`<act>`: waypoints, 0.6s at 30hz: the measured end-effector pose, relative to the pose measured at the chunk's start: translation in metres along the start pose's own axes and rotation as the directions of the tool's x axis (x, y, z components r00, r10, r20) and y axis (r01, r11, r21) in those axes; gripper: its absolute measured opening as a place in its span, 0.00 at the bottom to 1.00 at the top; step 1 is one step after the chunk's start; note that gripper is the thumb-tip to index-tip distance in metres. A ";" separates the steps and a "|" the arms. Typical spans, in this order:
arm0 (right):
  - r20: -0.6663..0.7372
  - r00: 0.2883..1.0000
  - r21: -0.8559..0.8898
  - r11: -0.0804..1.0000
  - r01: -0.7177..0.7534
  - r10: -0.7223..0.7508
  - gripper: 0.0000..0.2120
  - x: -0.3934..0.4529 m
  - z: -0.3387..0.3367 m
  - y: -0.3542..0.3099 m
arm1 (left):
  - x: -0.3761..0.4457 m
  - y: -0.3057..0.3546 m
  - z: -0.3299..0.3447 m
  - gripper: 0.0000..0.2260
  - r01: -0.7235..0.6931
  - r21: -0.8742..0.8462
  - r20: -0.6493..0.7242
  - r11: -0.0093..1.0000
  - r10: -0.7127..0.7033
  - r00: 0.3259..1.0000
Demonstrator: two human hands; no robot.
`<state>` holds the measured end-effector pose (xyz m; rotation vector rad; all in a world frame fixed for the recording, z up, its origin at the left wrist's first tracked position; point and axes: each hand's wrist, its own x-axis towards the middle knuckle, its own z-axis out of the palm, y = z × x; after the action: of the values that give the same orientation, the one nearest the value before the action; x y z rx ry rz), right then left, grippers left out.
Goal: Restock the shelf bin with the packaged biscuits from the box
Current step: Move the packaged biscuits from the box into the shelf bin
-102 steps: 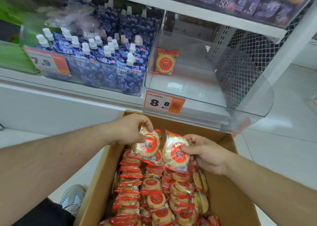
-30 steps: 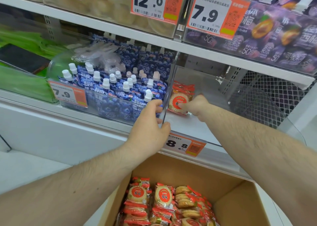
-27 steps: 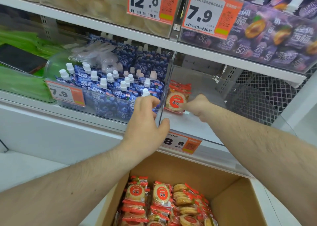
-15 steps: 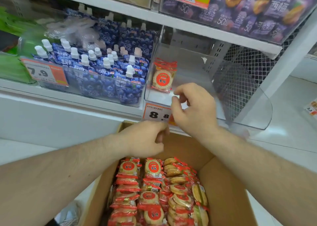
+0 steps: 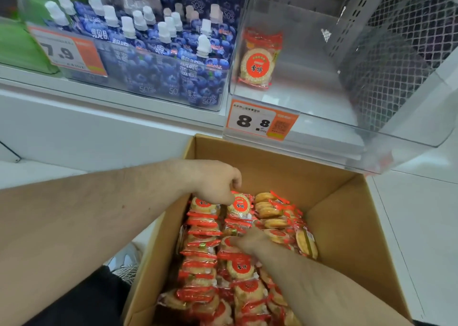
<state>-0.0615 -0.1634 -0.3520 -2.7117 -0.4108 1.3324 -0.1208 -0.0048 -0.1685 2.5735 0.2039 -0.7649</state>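
Observation:
The open cardboard box on the floor holds several rows of red-wrapped round biscuit packs. My left hand is at the box's far end, its fingers curled over the top of one upright biscuit pack. My right hand is down among the packs in the middle of the box; it is blurred, so its grip is unclear. Above, the clear shelf bin has a few biscuit packs standing against its left wall.
An orange 8.8 price tag hangs on the bin's front lip. To the left, a bin of blue jelly pouches with white caps has a 7.9 tag. Wire mesh closes the shelf's right side. A shoe stands beside the box.
Both hands have come down from the bin's front edge into the box. The left now grips a pack at the far end and the right reaches into the middle rows.

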 end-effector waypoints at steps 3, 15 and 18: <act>0.002 0.998 -0.005 0.998 -0.056 0.056 0.25 0.009 0.017 0.004 | -0.004 -0.003 0.001 0.19 0.020 -0.026 0.025 0.999 -0.020 0.999; 0.314 0.916 0.749 0.658 -0.078 -0.250 0.04 -0.054 -0.089 0.011 | -0.005 -0.002 0.006 0.33 0.159 -0.196 -0.011 0.968 -0.164 0.986; 0.276 0.828 0.861 0.508 0.012 -0.487 0.13 -0.071 -0.095 -0.005 | -0.006 0.002 0.006 0.34 0.187 -0.482 -0.007 0.856 -0.218 0.976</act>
<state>-0.0292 -0.1751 -0.2384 -1.4247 -0.1231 1.5617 -0.1282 -0.0093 -0.1696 2.1200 0.6140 -0.6115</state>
